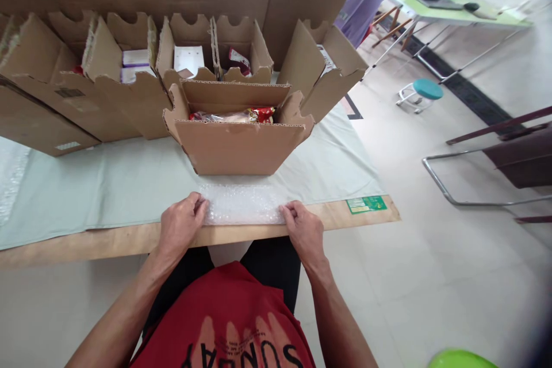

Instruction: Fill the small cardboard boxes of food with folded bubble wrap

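Both hands are busy at the table's near edge: the left hand [183,221] has thumb and fingers pinching the left end of a flat, clear bubble-wrap piece [241,204], and the right hand [306,233] pinches the right end. The wrap lies stretched between them, partly over the pale green cloth [133,184] and right by the bare light-wood table edge [245,233]. My read is that the step in hand is straightening or folding this piece; the next move calls for an even pinch at both ends so it doesn't skew or crumple.

Just beyond it is an open brown cardboard box [241,149] with shiny red-and-clear plastic packets [262,115] inside. Behind that is a row of similar tall boxes, one with white-and-purple cartons [135,57]. Off right there's a green printed label [366,204] on the wood, and a teal-topped round stool [428,89] on the floor.
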`<state>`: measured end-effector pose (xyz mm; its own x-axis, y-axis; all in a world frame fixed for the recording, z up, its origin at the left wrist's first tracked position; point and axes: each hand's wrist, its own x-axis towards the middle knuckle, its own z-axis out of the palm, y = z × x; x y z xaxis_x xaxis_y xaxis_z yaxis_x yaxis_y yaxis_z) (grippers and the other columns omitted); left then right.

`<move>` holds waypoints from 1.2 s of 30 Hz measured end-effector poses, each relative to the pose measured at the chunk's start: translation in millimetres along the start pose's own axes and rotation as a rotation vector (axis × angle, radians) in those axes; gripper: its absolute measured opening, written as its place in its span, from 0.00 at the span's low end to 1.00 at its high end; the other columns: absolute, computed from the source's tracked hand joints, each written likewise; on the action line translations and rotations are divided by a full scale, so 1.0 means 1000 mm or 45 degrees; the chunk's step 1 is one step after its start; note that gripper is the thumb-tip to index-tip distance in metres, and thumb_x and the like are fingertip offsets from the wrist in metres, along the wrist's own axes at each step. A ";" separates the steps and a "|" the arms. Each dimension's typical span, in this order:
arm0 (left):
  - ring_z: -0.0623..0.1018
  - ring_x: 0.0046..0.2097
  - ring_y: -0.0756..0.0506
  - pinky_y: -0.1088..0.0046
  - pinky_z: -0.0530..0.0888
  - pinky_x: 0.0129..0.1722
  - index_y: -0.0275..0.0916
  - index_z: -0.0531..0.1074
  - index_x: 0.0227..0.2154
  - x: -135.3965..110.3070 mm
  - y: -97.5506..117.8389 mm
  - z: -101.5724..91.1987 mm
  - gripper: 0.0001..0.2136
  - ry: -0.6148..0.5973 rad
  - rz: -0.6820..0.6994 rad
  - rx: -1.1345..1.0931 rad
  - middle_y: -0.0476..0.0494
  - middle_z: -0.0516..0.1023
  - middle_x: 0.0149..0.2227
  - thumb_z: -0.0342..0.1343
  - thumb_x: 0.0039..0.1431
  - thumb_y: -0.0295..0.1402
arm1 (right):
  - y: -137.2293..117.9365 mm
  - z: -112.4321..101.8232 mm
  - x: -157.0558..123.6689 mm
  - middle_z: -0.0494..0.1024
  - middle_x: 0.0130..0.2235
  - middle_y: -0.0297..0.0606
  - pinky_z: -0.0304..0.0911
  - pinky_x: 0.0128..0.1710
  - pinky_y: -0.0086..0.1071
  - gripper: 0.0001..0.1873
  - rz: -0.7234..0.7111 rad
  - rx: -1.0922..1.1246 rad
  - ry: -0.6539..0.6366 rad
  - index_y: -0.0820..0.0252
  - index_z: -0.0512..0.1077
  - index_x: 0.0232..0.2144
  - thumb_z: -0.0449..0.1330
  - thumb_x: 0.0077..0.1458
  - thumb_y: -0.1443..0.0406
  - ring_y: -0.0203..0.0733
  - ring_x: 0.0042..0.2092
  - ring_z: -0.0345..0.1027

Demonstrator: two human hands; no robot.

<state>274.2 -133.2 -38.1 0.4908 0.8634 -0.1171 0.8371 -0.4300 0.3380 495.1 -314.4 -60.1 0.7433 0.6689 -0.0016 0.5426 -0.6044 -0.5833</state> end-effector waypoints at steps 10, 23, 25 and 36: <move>0.81 0.48 0.35 0.65 0.71 0.36 0.37 0.68 0.60 0.008 0.003 -0.008 0.21 -0.035 0.055 0.298 0.35 0.78 0.53 0.53 0.68 0.38 | -0.007 -0.001 0.021 0.78 0.52 0.50 0.68 0.39 0.40 0.28 -0.211 -0.175 0.014 0.63 0.66 0.61 0.57 0.62 0.57 0.52 0.45 0.75; 0.81 0.36 0.41 0.66 0.73 0.37 0.39 0.68 0.59 0.018 -0.005 -0.007 0.20 -0.031 0.186 -0.027 0.47 0.79 0.33 0.51 0.65 0.32 | -0.017 -0.033 -0.002 0.68 0.25 0.30 0.58 0.29 0.31 0.12 -0.085 0.311 -0.385 0.56 0.67 0.29 0.57 0.58 0.55 0.38 0.27 0.63; 0.80 0.38 0.40 0.65 0.75 0.41 0.39 0.70 0.56 0.024 -0.003 -0.003 0.18 0.123 0.308 -0.050 0.45 0.79 0.34 0.52 0.65 0.32 | -0.012 -0.032 -0.027 0.73 0.29 0.31 0.61 0.28 0.31 0.13 0.002 0.512 -0.479 0.57 0.71 0.40 0.59 0.58 0.56 0.38 0.28 0.65; 0.70 0.64 0.34 0.50 0.70 0.62 0.39 0.70 0.58 -0.062 0.000 0.011 0.22 0.210 1.128 -0.257 0.31 0.75 0.59 0.58 0.59 0.24 | -0.005 0.021 -0.105 0.75 0.31 0.34 0.70 0.25 0.35 0.33 0.448 1.036 -0.366 0.56 0.60 0.63 0.61 0.60 0.54 0.40 0.25 0.67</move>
<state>246.3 -189.6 -41.6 0.8784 0.2741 0.3914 0.1063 -0.9107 0.3991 406.3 -372.5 -74.7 0.6287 0.6520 -0.4238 -0.2171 -0.3761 -0.9008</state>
